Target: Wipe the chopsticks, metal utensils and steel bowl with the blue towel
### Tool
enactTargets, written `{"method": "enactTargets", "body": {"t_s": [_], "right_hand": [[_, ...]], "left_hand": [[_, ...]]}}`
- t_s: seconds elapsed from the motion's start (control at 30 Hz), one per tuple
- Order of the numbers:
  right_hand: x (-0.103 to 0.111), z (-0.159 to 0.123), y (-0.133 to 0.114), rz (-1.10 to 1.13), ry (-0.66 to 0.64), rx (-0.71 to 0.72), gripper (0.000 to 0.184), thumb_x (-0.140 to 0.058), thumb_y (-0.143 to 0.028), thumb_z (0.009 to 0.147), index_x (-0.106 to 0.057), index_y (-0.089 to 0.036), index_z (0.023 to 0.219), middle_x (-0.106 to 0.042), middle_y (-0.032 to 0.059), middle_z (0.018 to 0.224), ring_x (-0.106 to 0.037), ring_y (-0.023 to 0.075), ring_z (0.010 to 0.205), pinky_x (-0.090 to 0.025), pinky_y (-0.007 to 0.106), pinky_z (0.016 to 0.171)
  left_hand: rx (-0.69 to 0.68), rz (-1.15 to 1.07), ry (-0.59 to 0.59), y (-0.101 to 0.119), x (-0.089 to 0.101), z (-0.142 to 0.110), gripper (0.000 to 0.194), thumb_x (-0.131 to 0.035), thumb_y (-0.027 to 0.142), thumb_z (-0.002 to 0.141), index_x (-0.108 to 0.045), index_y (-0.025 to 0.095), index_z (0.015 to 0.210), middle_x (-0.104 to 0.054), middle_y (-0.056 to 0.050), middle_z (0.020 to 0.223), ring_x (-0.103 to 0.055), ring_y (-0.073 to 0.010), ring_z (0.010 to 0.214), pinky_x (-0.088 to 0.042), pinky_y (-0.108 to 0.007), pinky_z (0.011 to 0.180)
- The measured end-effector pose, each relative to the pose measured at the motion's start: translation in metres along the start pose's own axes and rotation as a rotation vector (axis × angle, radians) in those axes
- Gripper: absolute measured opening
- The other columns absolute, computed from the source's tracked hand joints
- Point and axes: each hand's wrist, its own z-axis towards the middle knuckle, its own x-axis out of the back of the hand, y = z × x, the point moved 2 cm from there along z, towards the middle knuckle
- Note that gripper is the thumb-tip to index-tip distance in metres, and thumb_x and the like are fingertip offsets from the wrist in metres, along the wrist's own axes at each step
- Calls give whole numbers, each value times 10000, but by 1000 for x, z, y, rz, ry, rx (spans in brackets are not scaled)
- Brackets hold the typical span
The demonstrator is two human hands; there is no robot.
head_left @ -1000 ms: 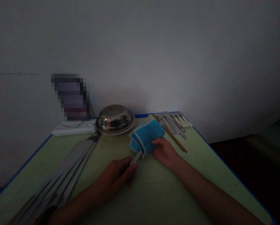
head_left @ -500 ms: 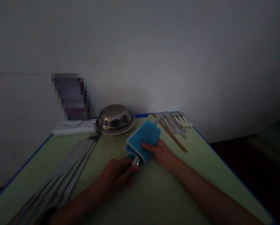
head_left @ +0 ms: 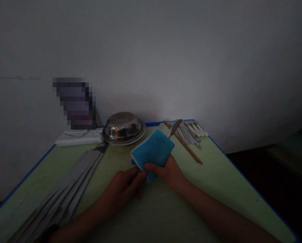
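Blue folded cloth (head_left: 152, 152) gripped in our right hand (head_left: 170, 172), wrapped round metal knife (head_left: 174, 128); left hand (head_left: 124, 185) pinches handle, probably. Wiping underway; next needs steady pull.

Matt blue terry cloth (head_left: 153, 151), glossy metal bowl (head_left: 123, 127), smooth metal knife blade (head_left: 174, 128), seemingly wooden chopsticks (head_left: 185, 144)

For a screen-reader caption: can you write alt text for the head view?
Two hands wipe a knife on a green table: the right hand wraps a blue cloth around it, the left hand pinches its near end. Behind lie a steel bowl, cutlery and chopsticks.
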Motion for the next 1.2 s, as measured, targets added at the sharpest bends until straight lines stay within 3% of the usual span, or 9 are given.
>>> {"method": "enactTargets", "body": {"t_s": [0.2,0.33,0.53,0.7,0.83,0.97,1.1,1.2], "right_hand": [[0,-1,0,-55,81,7,482,-748,-367,558,-578,-189,973,-682,36,927,-634,196,825,-486,343,762],[-1,-1,3,9,107,23,326,-678,-402,647,-623,-191,890,-690,15,856,-632,176,796,-483,321,762],[8,12,18,353,329,-132,370,-657,-433,670,-616,-213,964,-685,19,972,-626,176,901,-475,334,841],[24,28,10,600,442,-105,233,-655,-312,703,-610,-215,910,-702,-23,877,-648,138,782,-517,306,787],[34,31,3,640,539,-70,196,-663,-260,696,-604,-214,877,-704,-22,865,-652,145,759,-535,313,755],[35,29,3,566,500,-48,231,-687,-275,666,-606,-216,875,-703,-8,882,-651,162,786,-528,328,758],[28,25,9,482,345,-56,305,-729,-258,608,-609,-214,885,-699,-10,891,-643,158,829,-497,330,818],[23,24,11,436,238,-56,361,-743,-227,577,-608,-199,910,-696,-3,911,-636,152,833,-476,327,842]], "left_hand": [[9,0,-7,-1,0,2,385,-345,362,897,-514,182,603,-557,31,497,-522,-110,468,-377,-200,493],[-31,5,-11,-2,1,2,359,-354,364,898,-498,186,620,-538,42,506,-510,-106,465,-376,-197,490],[-15,33,-77,-5,1,-1,363,-366,392,884,-463,188,600,-480,55,470,-476,-100,438,-350,-190,456],[-25,79,-126,-6,0,-3,352,-380,383,856,-425,187,567,-355,77,468,-376,-82,427,-254,-186,413],[-70,65,-128,-3,1,-4,347,-376,357,842,-373,193,536,-288,81,492,-332,-79,438,-231,-197,423],[-66,13,-153,-1,2,-6,340,-382,353,848,-415,191,550,-363,73,478,-387,-89,439,-276,-199,432],[-62,-70,-140,0,4,-5,283,-360,307,880,-539,177,703,-549,36,582,-507,-114,538,-374,-206,522],[-39,-98,-120,0,4,-3,275,-361,308,893,-534,179,722,-558,39,590,-519,-114,549,-390,-207,542]]}}
